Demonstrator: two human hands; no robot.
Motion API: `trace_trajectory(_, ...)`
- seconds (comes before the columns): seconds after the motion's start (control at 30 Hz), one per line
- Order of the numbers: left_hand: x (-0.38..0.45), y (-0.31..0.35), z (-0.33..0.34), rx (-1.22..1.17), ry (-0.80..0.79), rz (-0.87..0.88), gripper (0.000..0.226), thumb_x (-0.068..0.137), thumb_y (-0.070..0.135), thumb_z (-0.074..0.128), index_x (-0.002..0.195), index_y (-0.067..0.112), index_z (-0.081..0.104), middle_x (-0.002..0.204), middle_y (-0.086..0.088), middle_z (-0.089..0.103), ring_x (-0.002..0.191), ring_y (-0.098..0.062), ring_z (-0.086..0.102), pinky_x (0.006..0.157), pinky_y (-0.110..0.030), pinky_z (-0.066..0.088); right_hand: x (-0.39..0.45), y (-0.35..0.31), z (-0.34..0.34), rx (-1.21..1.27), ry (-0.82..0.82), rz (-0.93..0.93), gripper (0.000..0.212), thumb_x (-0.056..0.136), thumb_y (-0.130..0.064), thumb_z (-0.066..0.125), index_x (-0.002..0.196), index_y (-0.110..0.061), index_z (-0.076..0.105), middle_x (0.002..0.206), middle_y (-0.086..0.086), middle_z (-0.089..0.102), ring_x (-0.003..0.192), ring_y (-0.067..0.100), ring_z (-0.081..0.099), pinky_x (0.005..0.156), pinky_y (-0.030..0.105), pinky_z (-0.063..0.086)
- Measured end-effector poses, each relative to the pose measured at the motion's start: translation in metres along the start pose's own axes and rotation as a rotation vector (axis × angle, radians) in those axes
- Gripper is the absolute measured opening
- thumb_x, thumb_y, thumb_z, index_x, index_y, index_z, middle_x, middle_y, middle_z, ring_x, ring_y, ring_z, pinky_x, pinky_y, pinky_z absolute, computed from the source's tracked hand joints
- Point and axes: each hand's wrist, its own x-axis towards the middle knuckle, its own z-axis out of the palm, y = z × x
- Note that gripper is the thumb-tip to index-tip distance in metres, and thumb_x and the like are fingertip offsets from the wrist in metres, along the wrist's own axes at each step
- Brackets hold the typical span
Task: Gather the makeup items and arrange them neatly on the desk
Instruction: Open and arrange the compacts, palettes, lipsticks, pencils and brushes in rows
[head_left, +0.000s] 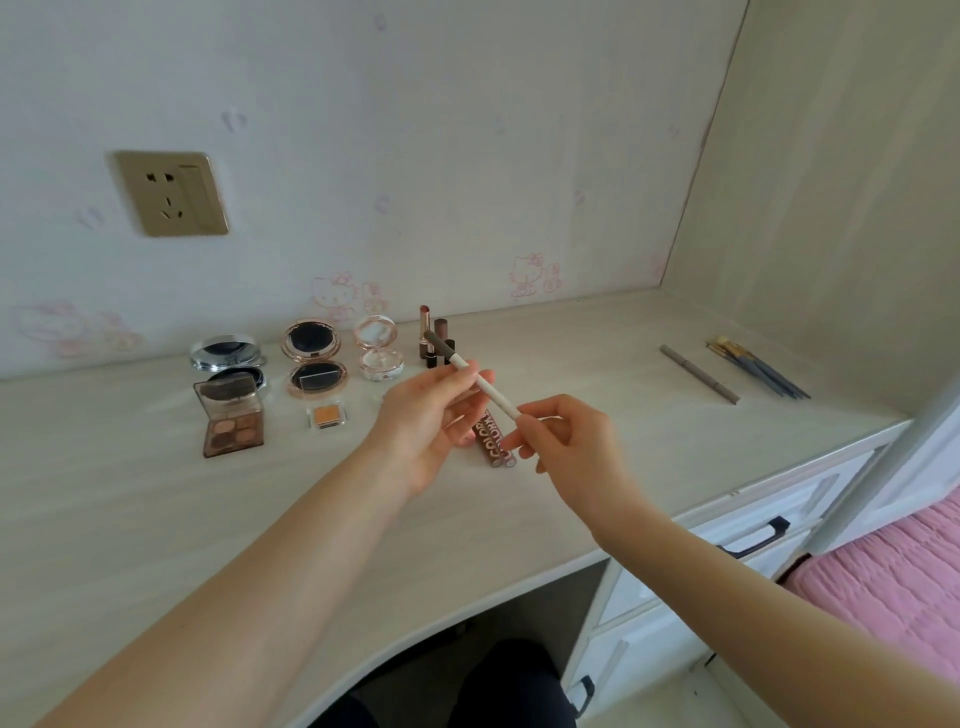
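Pencil (480, 382), thin, light, stiff and likely a bit slippery, being pinched above the worktop (571, 338) near both ends, left hand (431, 415) by the dark cap, right hand (566, 441) lower, best holding mid-stick.

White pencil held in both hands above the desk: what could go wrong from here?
The white pencil is pinched only at its ends by the left hand and right hand; it may slip onto the two brown tubes below. Its dark tip points toward the upright lipsticks, which it might topple.
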Motion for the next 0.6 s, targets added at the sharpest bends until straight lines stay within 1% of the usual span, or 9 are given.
trace_trajectory(0.07,-0.006,0.002,-0.003,-0.014,0.025,0.018,0.02,0.089,0.014,0.064,0.105,0.003,0.065,0.098,-0.009,0.073,0.085,-0.021,0.062,0.077,-0.034,0.048,-0.001,-0.002,0.008,0.056,-0.029,0.029,0.008,0.093,-0.012,0.056,0.09,-0.016,0.063,0.07,-0.005,0.073,0.065,0.008,0.067,0.06,0.024,0.052)
trace_trajectory(0.13,-0.013,0.002,-0.009,-0.024,0.036,0.039,0.015,0.09,0.013,0.062,0.098,0.001,0.067,0.092,-0.012,0.072,0.085,-0.023,0.064,0.083,-0.035,0.052,-0.003,-0.002,0.016,0.065,-0.057,0.041,0.007,0.093,-0.013,0.057,0.09,-0.015,0.063,0.071,-0.005,0.074,0.068,0.01,0.067,0.061,0.022,0.052)
trace_trajectory(0.17,-0.017,0.002,-0.013,-0.023,0.034,0.055,0.012,0.091,0.012,0.061,0.092,0.001,0.067,0.086,-0.012,0.071,0.082,-0.024,0.065,0.083,-0.036,0.053,-0.005,-0.002,0.021,0.063,-0.071,0.037,0.007,0.093,-0.014,0.058,0.089,-0.015,0.063,0.072,-0.005,0.074,0.068,0.01,0.067,0.061,0.022,0.052)
trace_trajectory(0.27,-0.026,0.004,-0.026,0.006,0.03,0.106,0.011,0.091,0.011,0.059,0.092,0.002,0.066,0.087,-0.014,0.069,0.083,-0.024,0.067,0.079,-0.035,0.056,-0.011,0.001,0.037,0.026,-0.118,0.021,0.003,0.092,-0.02,0.061,0.09,-0.018,0.063,0.074,-0.009,0.074,0.069,0.006,0.066,0.063,0.021,0.051)
trace_trajectory(0.33,-0.031,0.004,-0.035,0.033,0.055,0.128,0.011,0.091,0.012,0.061,0.094,0.003,0.067,0.084,-0.01,0.067,0.08,-0.022,0.067,0.075,-0.033,0.057,-0.015,0.004,0.049,-0.009,-0.156,0.002,0.003,0.091,-0.023,0.062,0.089,-0.022,0.063,0.074,-0.012,0.073,0.072,0.003,0.066,0.07,0.024,0.053)
trace_trajectory(0.37,-0.035,0.005,-0.04,0.049,0.072,0.137,0.013,0.091,0.013,0.061,0.096,0.001,0.066,0.081,-0.009,0.065,0.077,-0.022,0.066,0.072,-0.033,0.057,-0.017,0.004,0.056,-0.03,-0.173,-0.01,0.003,0.09,-0.024,0.063,0.088,-0.024,0.064,0.074,-0.013,0.073,0.073,0.001,0.065,0.073,0.023,0.052)
trace_trajectory(0.43,-0.04,0.005,-0.049,0.09,0.102,0.157,0.019,0.091,0.014,0.062,0.101,-0.001,0.065,0.079,-0.008,0.062,0.071,-0.021,0.064,0.066,-0.032,0.055,-0.02,0.002,0.067,-0.061,-0.205,-0.041,0.002,0.089,-0.025,0.064,0.089,-0.023,0.065,0.075,-0.014,0.073,0.074,-0.005,0.064,0.072,0.014,0.048)
trace_trajectory(0.5,-0.046,0.008,-0.058,0.153,0.129,0.196,0.018,0.09,0.015,0.063,0.1,0.001,0.067,0.079,-0.007,0.061,0.069,-0.021,0.062,0.064,-0.033,0.054,-0.022,-0.002,0.076,-0.083,-0.269,-0.065,0.004,0.089,-0.024,0.064,0.092,-0.022,0.066,0.079,-0.013,0.073,0.076,-0.007,0.063,0.067,0.006,0.043)
trace_trajectory(0.6,-0.051,0.012,-0.076,0.329,0.175,0.286,0.011,0.089,0.016,0.064,0.097,0.012,0.07,0.077,-0.002,0.065,0.069,-0.019,0.065,0.07,-0.032,0.056,-0.022,-0.005,0.085,-0.162,-0.388,-0.119,0.011,0.089,-0.021,0.062,0.099,-0.022,0.067,0.084,-0.013,0.074,0.084,-0.005,0.063,0.072,0.008,0.042)
